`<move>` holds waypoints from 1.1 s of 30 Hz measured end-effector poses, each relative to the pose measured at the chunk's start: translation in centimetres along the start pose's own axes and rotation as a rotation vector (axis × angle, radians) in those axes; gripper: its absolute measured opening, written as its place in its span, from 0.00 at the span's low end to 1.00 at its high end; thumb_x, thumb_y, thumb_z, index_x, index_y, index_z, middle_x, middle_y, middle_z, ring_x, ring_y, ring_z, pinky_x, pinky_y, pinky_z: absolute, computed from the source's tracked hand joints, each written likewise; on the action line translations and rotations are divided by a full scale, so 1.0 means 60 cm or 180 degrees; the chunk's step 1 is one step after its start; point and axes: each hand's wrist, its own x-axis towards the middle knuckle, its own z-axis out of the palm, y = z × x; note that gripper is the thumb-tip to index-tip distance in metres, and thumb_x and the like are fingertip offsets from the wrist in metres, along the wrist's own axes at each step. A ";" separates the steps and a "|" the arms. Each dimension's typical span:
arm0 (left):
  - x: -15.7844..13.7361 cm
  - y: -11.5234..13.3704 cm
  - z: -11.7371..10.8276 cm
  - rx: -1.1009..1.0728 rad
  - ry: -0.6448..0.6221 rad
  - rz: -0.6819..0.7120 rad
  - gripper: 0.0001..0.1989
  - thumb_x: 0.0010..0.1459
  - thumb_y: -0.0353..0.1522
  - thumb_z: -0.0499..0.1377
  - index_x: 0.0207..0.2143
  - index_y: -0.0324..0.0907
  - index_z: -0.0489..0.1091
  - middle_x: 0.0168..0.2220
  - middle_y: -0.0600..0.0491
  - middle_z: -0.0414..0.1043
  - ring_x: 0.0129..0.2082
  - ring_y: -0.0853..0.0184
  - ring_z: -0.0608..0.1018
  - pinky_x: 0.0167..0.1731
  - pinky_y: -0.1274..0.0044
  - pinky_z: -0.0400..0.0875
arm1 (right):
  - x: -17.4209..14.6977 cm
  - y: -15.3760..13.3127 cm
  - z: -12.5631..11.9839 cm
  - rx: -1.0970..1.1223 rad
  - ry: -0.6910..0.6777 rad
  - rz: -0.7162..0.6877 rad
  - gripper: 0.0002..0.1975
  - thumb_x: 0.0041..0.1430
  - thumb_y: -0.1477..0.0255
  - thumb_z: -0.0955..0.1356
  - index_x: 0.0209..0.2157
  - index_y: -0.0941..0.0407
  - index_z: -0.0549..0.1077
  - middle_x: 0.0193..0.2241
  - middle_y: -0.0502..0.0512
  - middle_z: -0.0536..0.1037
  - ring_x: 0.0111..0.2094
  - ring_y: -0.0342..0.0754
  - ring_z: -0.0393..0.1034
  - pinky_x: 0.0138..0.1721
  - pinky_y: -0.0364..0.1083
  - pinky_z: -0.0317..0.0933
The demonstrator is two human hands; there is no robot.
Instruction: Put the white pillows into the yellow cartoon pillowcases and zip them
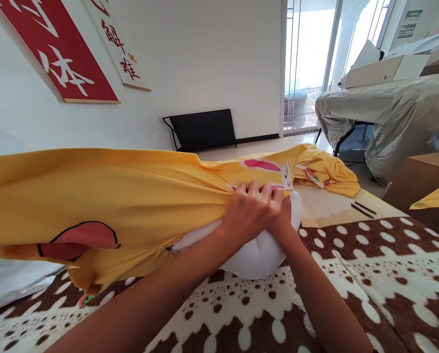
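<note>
A yellow pillowcase [149, 184] with pink and rabbit-like prints is stretched sideways in front of me. Its side gapes open, and a plump white pillow [259, 257] shows below the fabric. My left hand [254, 208] is closed over the bunched yellow cloth near the pillow's right end. Pressed close beside it, my right hand [282, 218] is also closed at the cloth's edge, its fingers mostly hidden behind the left hand and the fabric. The pillowcase's left end runs out of view.
A brown-and-white spotted blanket [337, 264] lies beneath. Beyond it are a crumpled yellow cloth pile [327, 169] and two dark sticks [363, 210]. A cardboard box [421, 181] and a plastic-covered table [392, 100] stand right. A black folded panel [204, 130] leans against the wall.
</note>
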 end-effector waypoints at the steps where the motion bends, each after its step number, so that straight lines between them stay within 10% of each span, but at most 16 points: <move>1: 0.002 -0.008 0.005 0.0060 0.0003 -0.0053 0.18 0.60 0.22 0.41 0.34 0.40 0.69 0.27 0.46 0.69 0.28 0.60 0.71 0.25 0.71 0.54 | 0.001 0.003 -0.004 0.0004 0.0032 0.0129 0.16 0.61 0.69 0.57 0.43 0.57 0.72 0.42 0.66 0.76 0.46 0.62 0.68 0.47 0.58 0.58; 8: -0.003 -0.119 0.045 0.0431 -0.0153 -0.0828 0.19 0.60 0.23 0.39 0.42 0.38 0.67 0.38 0.41 0.70 0.35 0.56 0.71 0.30 0.69 0.56 | -0.005 0.018 -0.060 0.0930 -0.0286 -0.0746 0.31 0.56 0.56 0.65 0.58 0.55 0.62 0.57 0.59 0.66 0.59 0.55 0.57 0.57 0.54 0.53; 11: -0.006 -0.145 0.047 0.0439 -0.0388 -0.1145 0.19 0.59 0.23 0.39 0.45 0.36 0.67 0.39 0.39 0.70 0.33 0.56 0.72 0.26 0.71 0.56 | -0.011 0.037 -0.090 0.1421 -0.0189 -0.0403 0.23 0.57 0.58 0.64 0.52 0.52 0.70 0.53 0.55 0.72 0.55 0.53 0.64 0.54 0.53 0.58; 16: 0.003 -0.123 0.027 0.0619 -0.0409 -0.0764 0.20 0.57 0.21 0.40 0.42 0.36 0.69 0.39 0.38 0.71 0.36 0.54 0.72 0.25 0.71 0.57 | -0.022 0.058 -0.111 0.0268 -0.0420 0.0716 0.27 0.52 0.52 0.66 0.48 0.54 0.70 0.39 0.60 0.78 0.40 0.59 0.72 0.37 0.53 0.63; 22: 0.047 -0.091 0.031 0.0334 -0.0291 -0.0058 0.19 0.58 0.20 0.41 0.36 0.36 0.71 0.33 0.41 0.72 0.34 0.56 0.73 0.24 0.72 0.56 | -0.023 0.029 -0.104 -0.0192 -0.0855 0.0323 0.33 0.48 0.44 0.65 0.46 0.56 0.67 0.31 0.59 0.77 0.35 0.60 0.72 0.33 0.50 0.59; 33: 0.092 -0.056 0.060 -0.0361 -0.0657 0.0014 0.11 0.51 0.21 0.50 0.32 0.38 0.69 0.23 0.46 0.72 0.26 0.58 0.77 0.20 0.74 0.54 | 0.001 0.020 -0.016 0.1095 -0.0237 -0.0326 0.41 0.40 0.52 0.73 0.54 0.57 0.63 0.52 0.61 0.70 0.52 0.58 0.63 0.50 0.54 0.59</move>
